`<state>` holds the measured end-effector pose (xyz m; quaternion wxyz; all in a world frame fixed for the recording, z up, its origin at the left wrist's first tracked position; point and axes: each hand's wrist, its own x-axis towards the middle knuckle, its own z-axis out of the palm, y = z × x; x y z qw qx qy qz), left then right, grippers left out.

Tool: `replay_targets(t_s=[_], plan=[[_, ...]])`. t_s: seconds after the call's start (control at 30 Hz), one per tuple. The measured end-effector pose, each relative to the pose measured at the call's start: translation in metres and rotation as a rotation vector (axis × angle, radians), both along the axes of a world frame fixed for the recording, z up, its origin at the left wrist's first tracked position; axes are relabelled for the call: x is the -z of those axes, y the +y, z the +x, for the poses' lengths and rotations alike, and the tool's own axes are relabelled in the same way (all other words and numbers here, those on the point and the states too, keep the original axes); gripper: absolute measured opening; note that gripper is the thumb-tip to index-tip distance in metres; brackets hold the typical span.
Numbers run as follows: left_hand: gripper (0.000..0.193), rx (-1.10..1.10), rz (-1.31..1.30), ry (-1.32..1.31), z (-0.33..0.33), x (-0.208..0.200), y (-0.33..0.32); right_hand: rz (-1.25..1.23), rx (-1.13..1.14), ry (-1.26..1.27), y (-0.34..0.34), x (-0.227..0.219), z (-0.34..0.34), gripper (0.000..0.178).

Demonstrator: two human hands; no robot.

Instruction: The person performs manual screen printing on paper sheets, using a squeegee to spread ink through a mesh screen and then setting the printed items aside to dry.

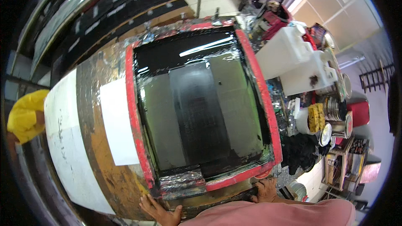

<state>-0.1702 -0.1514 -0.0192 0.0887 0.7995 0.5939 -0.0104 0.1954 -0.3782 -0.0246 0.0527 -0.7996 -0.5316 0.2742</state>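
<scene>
A red-framed printing screen (pixel 273 119) lies on the worn wooden table. Wet black ink (pixel 163 56) pools along its far end, and a darker band (pixel 199 113) runs down the middle of its mesh. Shiny tape (pixel 182 184) covers something at the frame's near left. My left hand (pixel 162 211) rests on the table's near edge with its fingers spread, holding nothing. By the screen's near right corner, my right hand (pixel 266 189) leans on the table edge, fingers slightly bent and apart, with nothing visible in it.
A white sheet (pixel 118 121) lies left of the screen. White plastic jugs (pixel 310 75), a yellow sponge (pixel 316 117), cans (pixel 345 125) and a black cloth (pixel 299 152) crowd the right side. Racks of black fabric (pixel 125 6) stand beyond. A person in yellow (pixel 27 115) is at far left.
</scene>
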Motion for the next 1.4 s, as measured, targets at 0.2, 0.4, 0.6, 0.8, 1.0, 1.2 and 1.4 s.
replay_targets(t_s=[0.2,0.4,0.6,0.8,1.0,1.2,1.4], plan=[[0.125,0.017,-0.042,-0.011,0.002,-0.002,0.006,0.085,-0.010,-0.046,-0.023,0.019,-0.003,0.079],[0.121,-0.026,-0.040,-0.036,0.007,-0.006,0.004,0.022,-0.012,-0.047,-0.013,0.014,-0.001,0.078],[0.117,-0.040,-0.046,-0.056,0.010,-0.016,0.008,0.172,-0.030,-0.060,0.003,0.000,0.001,0.070],[0.115,-0.094,-0.107,-0.089,0.007,-0.021,0.005,0.247,-0.021,-0.081,0.014,-0.010,-0.003,0.059],[0.114,-0.072,-0.133,-0.121,0.010,-0.026,0.007,0.194,0.075,-0.111,0.026,-0.023,-0.008,0.050],[0.109,-0.032,-0.097,-0.137,0.007,-0.022,0.000,0.196,0.286,-0.182,0.052,-0.024,-0.012,0.043],[0.096,0.100,-0.074,-0.220,-0.024,-0.016,0.017,0.341,0.283,-0.059,0.030,-0.034,-0.003,0.028]])
